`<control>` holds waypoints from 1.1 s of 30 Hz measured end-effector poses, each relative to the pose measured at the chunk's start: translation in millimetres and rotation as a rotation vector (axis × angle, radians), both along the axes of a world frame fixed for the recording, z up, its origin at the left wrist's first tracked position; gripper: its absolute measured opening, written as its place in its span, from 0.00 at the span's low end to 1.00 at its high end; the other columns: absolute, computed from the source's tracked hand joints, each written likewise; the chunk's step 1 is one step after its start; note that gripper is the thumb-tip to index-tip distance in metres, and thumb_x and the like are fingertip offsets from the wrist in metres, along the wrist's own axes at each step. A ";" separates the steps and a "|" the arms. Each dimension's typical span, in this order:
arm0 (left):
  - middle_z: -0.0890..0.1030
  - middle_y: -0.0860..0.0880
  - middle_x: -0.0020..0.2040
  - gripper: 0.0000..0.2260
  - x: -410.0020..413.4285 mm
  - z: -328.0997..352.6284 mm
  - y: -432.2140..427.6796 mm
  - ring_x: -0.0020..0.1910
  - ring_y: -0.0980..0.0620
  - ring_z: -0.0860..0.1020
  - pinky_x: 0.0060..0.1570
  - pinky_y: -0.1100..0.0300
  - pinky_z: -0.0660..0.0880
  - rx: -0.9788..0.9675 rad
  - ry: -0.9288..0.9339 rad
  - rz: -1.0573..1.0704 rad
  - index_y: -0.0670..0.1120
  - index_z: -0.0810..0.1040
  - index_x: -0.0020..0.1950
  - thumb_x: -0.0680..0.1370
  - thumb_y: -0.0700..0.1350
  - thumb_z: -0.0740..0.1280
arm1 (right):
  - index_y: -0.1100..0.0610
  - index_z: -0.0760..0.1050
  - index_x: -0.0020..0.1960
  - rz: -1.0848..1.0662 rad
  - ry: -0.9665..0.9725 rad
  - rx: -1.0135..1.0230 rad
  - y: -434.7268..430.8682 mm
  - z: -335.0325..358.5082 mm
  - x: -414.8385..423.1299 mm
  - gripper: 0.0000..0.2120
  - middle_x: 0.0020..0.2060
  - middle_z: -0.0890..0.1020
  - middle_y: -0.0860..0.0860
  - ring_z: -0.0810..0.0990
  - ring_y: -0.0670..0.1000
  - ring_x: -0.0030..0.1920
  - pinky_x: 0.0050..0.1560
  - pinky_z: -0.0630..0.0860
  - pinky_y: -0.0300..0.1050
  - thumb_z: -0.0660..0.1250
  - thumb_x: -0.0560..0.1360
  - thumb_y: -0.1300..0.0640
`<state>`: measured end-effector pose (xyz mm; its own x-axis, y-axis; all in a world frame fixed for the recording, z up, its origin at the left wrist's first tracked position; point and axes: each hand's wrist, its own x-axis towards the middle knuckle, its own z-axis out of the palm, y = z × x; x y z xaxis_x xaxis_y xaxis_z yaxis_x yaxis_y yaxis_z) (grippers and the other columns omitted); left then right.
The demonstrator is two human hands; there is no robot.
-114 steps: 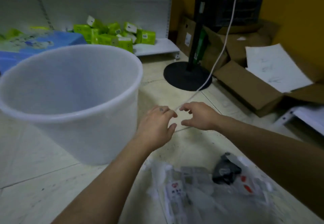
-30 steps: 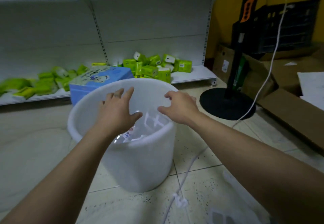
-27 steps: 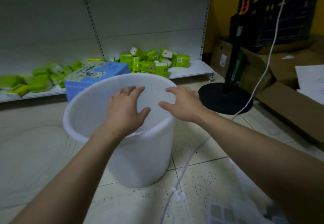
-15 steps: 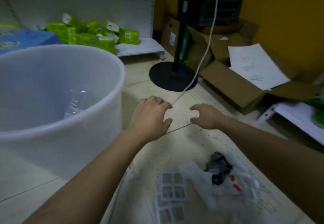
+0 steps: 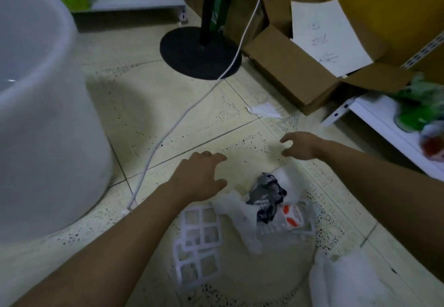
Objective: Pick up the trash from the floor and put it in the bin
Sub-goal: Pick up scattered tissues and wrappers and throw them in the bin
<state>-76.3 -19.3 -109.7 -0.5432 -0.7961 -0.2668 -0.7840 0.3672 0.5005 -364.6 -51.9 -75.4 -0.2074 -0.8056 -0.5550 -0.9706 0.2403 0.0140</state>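
The big white plastic bin [image 5: 48, 119] stands on the floor at the left. A heap of trash lies on the tiles in front of me: clear plastic blister trays [image 5: 199, 241], a crumpled dark wrapper [image 5: 266, 193], a packet with red print [image 5: 292, 216] and clear plastic film [image 5: 240, 213]. More white plastic [image 5: 346, 280] sits at the lower right. My left hand [image 5: 199, 177] hovers just left of the heap, fingers spread, empty. My right hand [image 5: 300, 144] is beyond the heap, fingers apart, empty. A small white scrap [image 5: 263, 110] lies farther off.
A white cable [image 5: 182, 114] runs across the floor to a black fan base [image 5: 189, 59]. Cardboard boxes [image 5: 293, 71] with a paper sheet [image 5: 329, 35] stand at the back right. A white shelf [image 5: 384, 124] with green packets is at the right.
Both hands left the bin's rim, where plastic trash had dropped in, and came down over the heap on the floor. My view has tilted down and right.
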 end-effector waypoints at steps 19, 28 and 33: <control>0.42 0.47 0.79 0.36 -74.5 -98.7 -47.5 0.76 0.35 0.45 0.64 0.28 0.61 0.171 -0.450 0.012 0.61 0.43 0.76 0.74 0.67 0.58 | 0.48 0.72 0.32 -0.017 -0.388 -0.201 4.7 -114.9 -23.0 0.15 0.30 0.71 0.41 0.70 0.43 0.32 0.30 0.60 0.38 0.74 0.67 0.43; 0.44 0.46 0.78 0.43 -75.2 -113.3 -61.3 0.74 0.32 0.47 0.59 0.28 0.67 0.146 -0.470 -0.005 0.61 0.44 0.75 0.70 0.62 0.69 | 0.55 0.65 0.30 -0.204 -0.616 -0.084 -34.0 -113.1 -34.0 0.25 0.24 0.65 0.48 0.68 0.47 0.25 0.29 0.61 0.40 0.63 0.74 0.37; 0.41 0.45 0.78 0.42 -76.3 -117.0 -59.7 0.74 0.32 0.46 0.61 0.28 0.65 0.149 -0.481 -0.001 0.60 0.42 0.75 0.72 0.61 0.68 | 0.55 0.81 0.42 -0.104 -0.561 -0.107 -74.6 -110.1 -37.8 0.11 0.39 0.80 0.51 0.75 0.48 0.38 0.37 0.68 0.40 0.70 0.73 0.48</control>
<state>-152.6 -79.0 -226.7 -0.3319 -0.7294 -0.5981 -0.9383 0.3203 0.1301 -402.4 -126.5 -185.5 0.0142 -0.8542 -0.5198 -0.7935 0.3067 -0.5256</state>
